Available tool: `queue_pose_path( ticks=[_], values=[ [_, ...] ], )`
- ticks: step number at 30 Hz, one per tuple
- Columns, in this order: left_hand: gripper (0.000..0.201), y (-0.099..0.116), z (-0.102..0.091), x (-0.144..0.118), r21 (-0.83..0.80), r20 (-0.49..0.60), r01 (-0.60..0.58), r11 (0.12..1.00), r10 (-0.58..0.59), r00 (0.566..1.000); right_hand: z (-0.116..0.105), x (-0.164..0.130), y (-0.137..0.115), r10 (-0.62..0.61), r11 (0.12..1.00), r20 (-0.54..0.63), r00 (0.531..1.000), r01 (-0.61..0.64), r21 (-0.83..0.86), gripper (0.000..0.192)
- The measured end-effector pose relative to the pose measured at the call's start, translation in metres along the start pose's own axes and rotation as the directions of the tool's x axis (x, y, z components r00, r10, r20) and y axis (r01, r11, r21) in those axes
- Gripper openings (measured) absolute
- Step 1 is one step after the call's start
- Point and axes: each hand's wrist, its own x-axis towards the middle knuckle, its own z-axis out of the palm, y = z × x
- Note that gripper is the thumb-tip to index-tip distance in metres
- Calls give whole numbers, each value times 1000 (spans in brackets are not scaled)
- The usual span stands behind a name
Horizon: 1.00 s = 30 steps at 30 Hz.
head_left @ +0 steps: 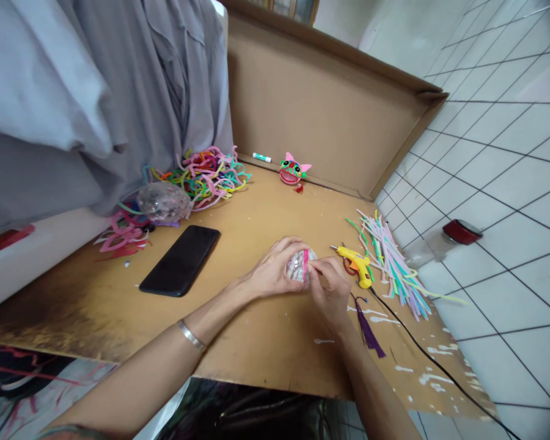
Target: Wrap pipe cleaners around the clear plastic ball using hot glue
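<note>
My left hand [275,272] cups the clear glittery plastic ball [297,269]; right hand [330,287] pinches its pink pipe-cleaner strip [305,264]. Risk: strip slipping off the slick curve. Yellow glue gun [357,264] just right of my grip; its tip could burn me.

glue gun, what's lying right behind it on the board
A bundle of pastel pipe cleaners lies behind the yellow glue gun. Red scissor handles peek out beside it; the right hand covers their blades.

A home craft corner: cardboard sheet [266,342] on tiled floor [508,183], pipe cleaners [206,174], glue gun [355,263].
</note>
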Motion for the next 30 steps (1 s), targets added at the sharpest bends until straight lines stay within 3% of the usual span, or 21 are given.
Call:
queue_pose_path(
  ticks=[14, 30],
  values=[
    [61, -7, 5, -3, -9, -18, -45, 999, 45, 999, -2, 3, -2, -12, 1000, -29, 1000, 11, -14, 17],
    [54, -2, -1, -1, -37, 26, 19, 999, -18, 999, 1, 0, -3, 25, 1000, 24, 999, -25, 17, 15]
  ],
)
